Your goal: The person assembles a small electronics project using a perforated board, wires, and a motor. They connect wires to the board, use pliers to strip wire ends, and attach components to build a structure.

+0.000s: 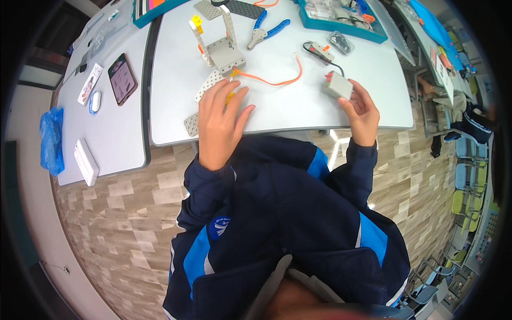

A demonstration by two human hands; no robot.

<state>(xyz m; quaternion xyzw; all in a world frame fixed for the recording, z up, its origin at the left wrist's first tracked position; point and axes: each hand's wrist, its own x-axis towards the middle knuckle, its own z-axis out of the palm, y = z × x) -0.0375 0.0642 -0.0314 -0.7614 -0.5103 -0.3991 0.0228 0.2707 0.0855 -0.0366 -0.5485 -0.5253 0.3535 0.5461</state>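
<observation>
My right hand (364,111) grips a small light-grey box (339,85) between thumb and fingers near the table's front edge. A red piece shows at the box's far end, and a black cable (335,65) lies beside it, running toward a grey module (319,51). My left hand (221,114) is open, its fingers stretched over a light perforated plate (209,84) and small yellow parts, which it partly hides. Just beyond those fingers stands a grey building-kit assembly (224,54) with two upright arms, one tipped with yellow. An orange cable (277,83) curves rightward from it.
Blue-handled pliers (268,33) lie behind the assembly, near dark perforated plates (242,9). A teal parts box (346,26) sits at the back right, with a small clear case (341,42) before it. On the left-hand table are a phone (122,79) and a white box (86,161).
</observation>
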